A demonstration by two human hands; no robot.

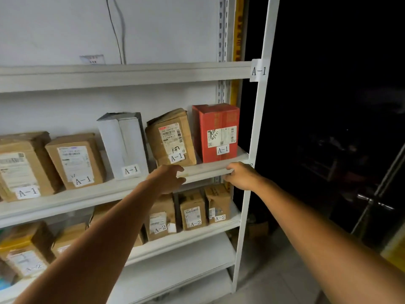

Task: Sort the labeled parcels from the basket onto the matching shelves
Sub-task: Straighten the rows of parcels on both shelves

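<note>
The left hand [169, 178] is held at the front edge of the shelf [98, 193], just below the brown box [171, 139]. Its fingers are loosely curled and nothing is held in them. The right hand [241, 175] is set at the same edge further right, under the red box [215, 132], with fingers bent over the lip and the thumb beneath. Whether the lip is actually gripped cannot be told.

The red box is stood upright at the right end of the shelf, beside the post [256, 128], and an A-1 tag is seen low on its front. Just to its left the brown box is tilted a little to the left, and it is also tagged A-1. Next to that a white box [122, 145] is placed, then a fourth box [74, 161] and a fifth box [17, 170] — all three are marked A-1.

An A-1 label [258, 70] is stuck on the post, level with the board above. On the lower shelf [197, 234] the A-2 boxes [192, 213] are lined up, partly hidden by the left forearm. A cable [119, 29] is hung down the wall [54, 29].
</note>
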